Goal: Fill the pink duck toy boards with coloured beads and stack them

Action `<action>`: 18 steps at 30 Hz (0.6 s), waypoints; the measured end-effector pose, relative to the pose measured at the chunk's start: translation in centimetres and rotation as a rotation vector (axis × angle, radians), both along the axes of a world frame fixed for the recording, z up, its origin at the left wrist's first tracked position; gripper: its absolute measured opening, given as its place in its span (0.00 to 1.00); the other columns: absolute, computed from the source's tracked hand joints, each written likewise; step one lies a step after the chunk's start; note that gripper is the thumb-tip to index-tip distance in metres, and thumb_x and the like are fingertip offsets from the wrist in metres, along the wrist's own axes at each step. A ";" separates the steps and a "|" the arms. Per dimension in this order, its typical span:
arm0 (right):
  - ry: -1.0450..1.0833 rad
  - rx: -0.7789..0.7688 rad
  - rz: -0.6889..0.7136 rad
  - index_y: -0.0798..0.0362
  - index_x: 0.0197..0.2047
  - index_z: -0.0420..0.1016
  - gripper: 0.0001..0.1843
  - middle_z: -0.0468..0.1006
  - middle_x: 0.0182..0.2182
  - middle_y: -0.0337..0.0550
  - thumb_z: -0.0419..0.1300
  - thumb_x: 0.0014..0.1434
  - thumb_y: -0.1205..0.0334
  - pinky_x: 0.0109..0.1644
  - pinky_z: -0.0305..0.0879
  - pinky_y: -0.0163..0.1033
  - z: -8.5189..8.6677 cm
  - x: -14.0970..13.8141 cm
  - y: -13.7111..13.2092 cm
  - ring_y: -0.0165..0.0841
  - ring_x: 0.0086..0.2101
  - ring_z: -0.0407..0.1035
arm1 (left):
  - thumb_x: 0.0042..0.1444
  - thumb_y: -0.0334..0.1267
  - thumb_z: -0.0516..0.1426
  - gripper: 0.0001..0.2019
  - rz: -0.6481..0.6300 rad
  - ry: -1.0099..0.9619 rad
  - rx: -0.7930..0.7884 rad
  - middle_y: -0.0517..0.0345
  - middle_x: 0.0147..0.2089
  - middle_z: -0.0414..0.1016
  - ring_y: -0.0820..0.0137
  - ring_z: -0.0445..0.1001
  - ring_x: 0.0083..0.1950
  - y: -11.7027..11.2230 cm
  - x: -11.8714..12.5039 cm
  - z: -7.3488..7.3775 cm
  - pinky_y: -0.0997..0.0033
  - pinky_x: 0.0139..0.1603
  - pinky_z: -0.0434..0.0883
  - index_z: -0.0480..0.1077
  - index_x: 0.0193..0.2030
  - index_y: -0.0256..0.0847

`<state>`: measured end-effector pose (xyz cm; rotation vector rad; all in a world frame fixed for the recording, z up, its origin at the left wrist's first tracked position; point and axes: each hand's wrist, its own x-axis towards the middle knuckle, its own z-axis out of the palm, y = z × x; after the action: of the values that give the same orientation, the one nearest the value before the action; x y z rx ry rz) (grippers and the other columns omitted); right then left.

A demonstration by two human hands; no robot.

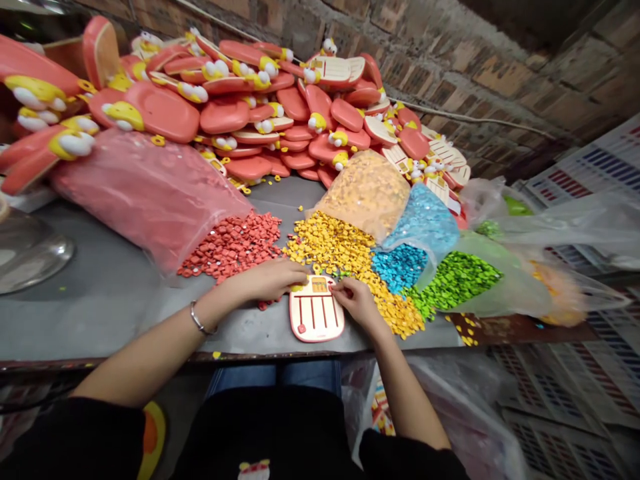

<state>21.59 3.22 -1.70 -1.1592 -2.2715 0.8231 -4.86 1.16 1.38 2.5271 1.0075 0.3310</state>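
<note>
A cream toy board (318,317) with a red rim, several red slots and a small printed window lies flat at the table's front edge. My left hand (277,280) grips its upper left edge, the fingers bent over a yellow part there. At the upper right edge, my right hand (357,301) is closed in a pinch against the board, beside a small red spot. Whatever lies between those fingertips is too small to make out. One red piece (301,329) sits at the lower left of the board. Heaps of small red pieces (235,243) and yellow pieces (335,241) lie just beyond my hands.
Blue pieces (401,267) and green pieces (463,279) spill from plastic bags to the right. A large pink bag (150,193) lies at left, near a metal dish (35,257). Behind, a tall pile of red toy boards (295,107) leans toward a brick wall (480,73).
</note>
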 end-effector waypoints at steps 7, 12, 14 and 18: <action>0.009 -0.137 0.065 0.54 0.26 0.72 0.10 0.71 0.22 0.37 0.60 0.58 0.63 0.28 0.54 0.33 0.6 0.3 -0.5 0.29 0.25 0.62 | 0.64 0.29 0.52 0.11 -0.007 0.027 0.003 0.55 0.58 0.72 0.66 0.70 0.56 0.2 0.0 -0.2 0.69 0.55 0.63 0.72 0.49 0.42; 0.024 -0.076 0.057 0.53 0.32 0.77 0.06 0.77 0.28 0.40 0.59 0.59 0.62 0.33 0.59 0.35 0.4 -0.7 -1.4 0.31 0.29 0.67 | 0.63 0.28 0.52 0.12 -0.020 0.017 0.018 0.56 0.58 0.72 0.66 0.70 0.56 0.2 0.0 0.0 0.69 0.55 0.62 0.72 0.49 0.43; 0.039 -0.005 -0.047 0.53 0.36 0.77 0.06 0.77 0.29 0.41 0.60 0.58 0.61 0.33 0.60 0.36 0.1 -0.8 -1.7 0.33 0.29 0.68 | 0.63 0.28 0.52 0.13 -0.023 0.014 0.023 0.57 0.57 0.73 0.66 0.70 0.55 0.1 0.0 0.1 0.69 0.55 0.63 0.72 0.49 0.43; 0.010 0.041 -0.132 0.53 0.35 0.76 0.07 0.76 0.28 0.43 0.59 0.60 0.60 0.32 0.60 0.37 0.0 -0.8 -2.0 0.34 0.29 0.67 | 0.63 0.29 0.52 0.11 -0.012 0.012 0.026 0.56 0.56 0.73 0.66 0.71 0.54 0.1 -0.1 0.2 0.69 0.52 0.63 0.73 0.46 0.42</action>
<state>20.82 1.17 -1.74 -1.2689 -2.1670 0.7268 -4.92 1.24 1.55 2.5605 0.9987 0.3283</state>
